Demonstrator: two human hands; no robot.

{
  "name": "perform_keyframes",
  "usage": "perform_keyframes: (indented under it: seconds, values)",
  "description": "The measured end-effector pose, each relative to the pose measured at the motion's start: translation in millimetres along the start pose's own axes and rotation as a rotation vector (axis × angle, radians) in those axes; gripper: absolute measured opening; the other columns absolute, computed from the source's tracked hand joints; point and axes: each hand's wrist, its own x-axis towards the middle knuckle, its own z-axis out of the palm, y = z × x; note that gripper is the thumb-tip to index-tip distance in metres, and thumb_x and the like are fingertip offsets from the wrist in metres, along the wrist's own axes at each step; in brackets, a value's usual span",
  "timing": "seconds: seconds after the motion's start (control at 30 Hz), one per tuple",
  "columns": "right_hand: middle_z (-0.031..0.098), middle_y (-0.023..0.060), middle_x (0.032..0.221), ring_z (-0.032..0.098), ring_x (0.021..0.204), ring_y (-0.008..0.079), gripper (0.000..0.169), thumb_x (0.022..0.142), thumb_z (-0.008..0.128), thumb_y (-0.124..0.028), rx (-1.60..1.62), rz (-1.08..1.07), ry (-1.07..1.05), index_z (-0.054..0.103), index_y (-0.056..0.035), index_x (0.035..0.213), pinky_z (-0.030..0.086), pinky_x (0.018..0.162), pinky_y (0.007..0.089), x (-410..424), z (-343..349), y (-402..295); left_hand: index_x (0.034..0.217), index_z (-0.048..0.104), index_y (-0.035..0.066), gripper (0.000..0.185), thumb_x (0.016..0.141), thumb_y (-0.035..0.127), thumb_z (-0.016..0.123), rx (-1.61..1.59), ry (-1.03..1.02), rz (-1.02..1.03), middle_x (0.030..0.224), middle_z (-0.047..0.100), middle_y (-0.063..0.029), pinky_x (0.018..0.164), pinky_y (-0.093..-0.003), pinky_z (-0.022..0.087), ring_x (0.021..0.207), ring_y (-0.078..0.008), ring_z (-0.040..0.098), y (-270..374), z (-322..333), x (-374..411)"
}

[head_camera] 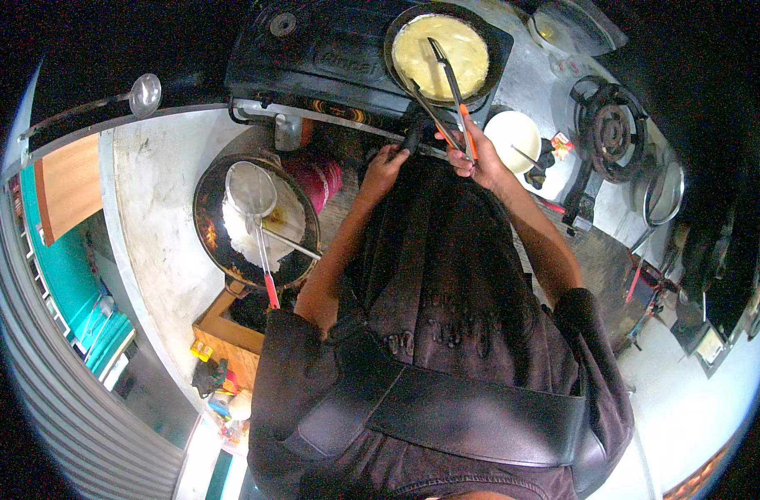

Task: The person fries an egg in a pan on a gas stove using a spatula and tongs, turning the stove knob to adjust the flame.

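A dark frying pan (390, 57) sits on the black gas stove at the top of the view. A thin, pale yellow round of egg or batter (411, 47) covers its base. My left hand (385, 172) grips the end of the pan's black handle (412, 132). In my right hand (480, 153) is a pair of tongs (453, 84) with orange grips and dark tips. The tongs' arms are spread apart over the pan, with nothing between them. One tip reaches across the yellow round; whether it touches the surface, I cannot tell.
Right of the stove stand a white bowl (511, 134) with a utensil in it and a cast-iron burner (611, 134). On my left, a wire strainer (250, 187) rests over a large dark wok (208, 240). A metal ladle (145, 95) lies at the upper left.
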Motion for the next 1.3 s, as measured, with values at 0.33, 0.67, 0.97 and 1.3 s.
perform_keyframes:
  seconds: [0.33,0.67,0.97,1.3]
  values:
    - [0.034,-0.0028,0.058,0.029,0.039,0.0053,0.074,0.088,0.028,-0.062,0.282,-0.029,-0.175,0.047,0.0029,0.117,0.026,0.036,0.02,14,-8,9,0.109,0.059,0.012,0.024,0.088,0.022,0.051,-0.018,-0.037,-0.298,0.109,0.055,-0.0225,0.081,-0.0411,0.046,0.096,-0.0379,0.056,54,-23,7]
    - [0.037,-0.0004,0.064,0.03,0.041,0.0052,0.077,0.086,0.039,-0.06,0.453,0.004,-0.311,0.038,0.0065,0.126,0.025,0.037,0.0207,15,-25,7,0.109,0.056,0.006,0.037,0.086,0.034,0.054,-0.051,0.071,-0.193,0.106,0.056,-0.0245,0.083,-0.043,0.045,0.096,-0.0401,0.055,9,15,1]
    - [0.04,-0.0022,0.061,0.032,0.04,0.0042,0.082,0.084,0.036,-0.066,0.409,0.027,-0.312,0.043,0.0048,0.124,0.026,0.036,0.0193,14,-24,4,0.104,0.055,0.001,0.048,0.084,0.044,0.053,-0.177,0.033,-0.347,0.105,0.057,-0.0231,0.084,-0.0419,0.043,0.098,-0.039,0.055,11,11,7]
    - [0.037,-0.0026,0.061,0.031,0.038,0.0044,0.08,0.084,0.035,-0.065,0.417,0.007,-0.298,0.043,0.0044,0.123,0.026,0.035,0.0194,11,-24,4,0.102,0.058,0.013,0.026,0.087,0.033,0.05,0.01,0.071,-0.102,0.105,0.056,-0.0196,0.082,-0.0405,0.045,0.093,-0.0359,0.057,6,12,5]
